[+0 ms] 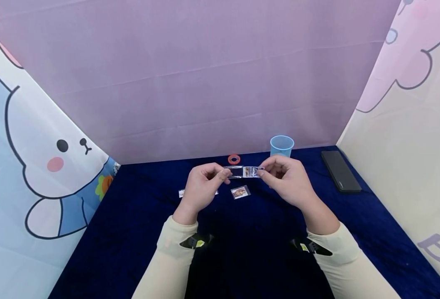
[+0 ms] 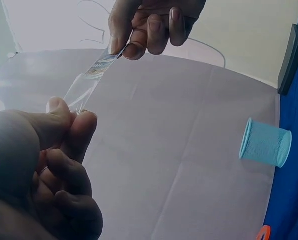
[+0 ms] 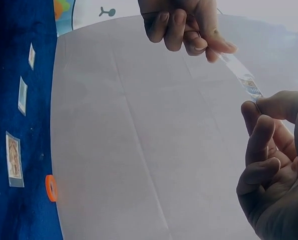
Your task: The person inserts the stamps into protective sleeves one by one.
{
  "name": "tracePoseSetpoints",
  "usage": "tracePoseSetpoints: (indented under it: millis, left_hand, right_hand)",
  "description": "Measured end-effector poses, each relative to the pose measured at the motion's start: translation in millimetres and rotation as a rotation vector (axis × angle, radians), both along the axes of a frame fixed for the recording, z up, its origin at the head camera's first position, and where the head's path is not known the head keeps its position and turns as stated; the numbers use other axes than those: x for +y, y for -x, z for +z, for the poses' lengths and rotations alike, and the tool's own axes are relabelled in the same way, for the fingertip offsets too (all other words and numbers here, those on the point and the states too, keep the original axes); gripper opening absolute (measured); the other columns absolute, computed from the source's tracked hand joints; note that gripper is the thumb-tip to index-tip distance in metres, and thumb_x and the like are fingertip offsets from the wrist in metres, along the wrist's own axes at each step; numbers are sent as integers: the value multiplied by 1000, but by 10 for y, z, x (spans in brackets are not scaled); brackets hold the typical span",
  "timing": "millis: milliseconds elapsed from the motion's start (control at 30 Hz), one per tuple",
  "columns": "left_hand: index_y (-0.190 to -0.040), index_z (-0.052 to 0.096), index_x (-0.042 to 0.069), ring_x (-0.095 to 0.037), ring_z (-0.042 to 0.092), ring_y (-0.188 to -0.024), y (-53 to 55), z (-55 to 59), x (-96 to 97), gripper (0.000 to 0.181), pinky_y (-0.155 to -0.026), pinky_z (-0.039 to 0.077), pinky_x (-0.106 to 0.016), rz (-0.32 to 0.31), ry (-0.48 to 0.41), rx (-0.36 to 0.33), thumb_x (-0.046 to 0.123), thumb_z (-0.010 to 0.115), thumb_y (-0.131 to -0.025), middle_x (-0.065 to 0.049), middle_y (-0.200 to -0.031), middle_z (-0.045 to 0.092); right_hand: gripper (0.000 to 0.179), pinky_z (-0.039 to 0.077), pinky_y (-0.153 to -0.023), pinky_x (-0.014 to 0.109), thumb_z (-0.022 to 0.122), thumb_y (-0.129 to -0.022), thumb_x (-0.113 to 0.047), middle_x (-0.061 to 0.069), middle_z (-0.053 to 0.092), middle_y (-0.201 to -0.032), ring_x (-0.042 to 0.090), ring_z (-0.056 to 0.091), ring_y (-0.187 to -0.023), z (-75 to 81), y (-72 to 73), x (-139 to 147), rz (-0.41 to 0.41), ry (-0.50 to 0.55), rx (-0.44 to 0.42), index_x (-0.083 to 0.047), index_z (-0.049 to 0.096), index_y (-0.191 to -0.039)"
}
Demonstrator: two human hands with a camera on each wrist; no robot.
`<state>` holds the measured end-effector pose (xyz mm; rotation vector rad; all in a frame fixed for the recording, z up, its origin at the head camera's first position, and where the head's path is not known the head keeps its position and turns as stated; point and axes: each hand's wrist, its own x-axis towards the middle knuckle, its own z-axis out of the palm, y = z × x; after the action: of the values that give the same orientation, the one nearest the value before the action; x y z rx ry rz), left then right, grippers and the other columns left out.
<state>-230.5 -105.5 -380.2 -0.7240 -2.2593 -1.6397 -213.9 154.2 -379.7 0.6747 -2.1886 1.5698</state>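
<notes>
Both hands hold up a narrow clear plastic sleeve [image 2: 80,91] with a small stamp-like picture card [image 1: 251,172] at its right end. My left hand [image 1: 204,182] pinches the clear end between thumb and forefinger. At the printed end, my right hand [image 1: 288,178] pinches the card's edge the same way. How far the card sits inside the sleeve I cannot tell. On the cloth below lies a sleeved picture card [image 1: 240,192]. Another small card [image 1: 181,193] shows partly behind the left hand; the right wrist view has a further sleeved card [image 3: 22,96] among those on the cloth.
An orange-red tape ring [image 1: 234,159] lies at the back of the dark blue cloth [image 1: 130,232]. Behind the right hand stands a light blue mesh cup [image 1: 282,145]. A flat black case [image 1: 341,171] lies at the right. Fabric walls [image 1: 190,74] enclose the back and sides.
</notes>
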Motion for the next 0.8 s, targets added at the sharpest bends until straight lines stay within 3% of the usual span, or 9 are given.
tracePoseSetpoints:
  millis: [367, 567, 800]
  left_hand:
    - [-93, 80, 17, -18, 49, -54, -25, -8, 46, 18, -51, 40, -29, -21, 104, 29, 32, 73, -101, 5, -81, 73]
    - [-100, 82, 17, -20, 44, -52, -31, -28, 59, 11, -49, 38, -30, -70, 73, 27, 20, 71, -102, 5, -90, 73]
    - [-110, 83, 22, -21, 37, -47, -44, -23, 50, 17, -44, 36, -31, -82, 52, 41, 14, 70, -102, 4, -96, 69]
  right_hand:
    - [8, 43, -48, 27, 80, -94, -8, 0, 64, -69, 18, 53, -54, 21, -8, 6, -19, -21, 6, -13, 76, -99]
    - [6, 46, -49, 28, 78, -95, -8, 4, 69, -73, 19, 58, -56, 38, -15, 27, 19, 3, -12, -9, 76, -100]
    - [6, 45, -50, 27, 78, -96, -8, 5, 66, -71, 19, 56, -56, 31, -14, 38, 35, 7, -18, -10, 75, -100]
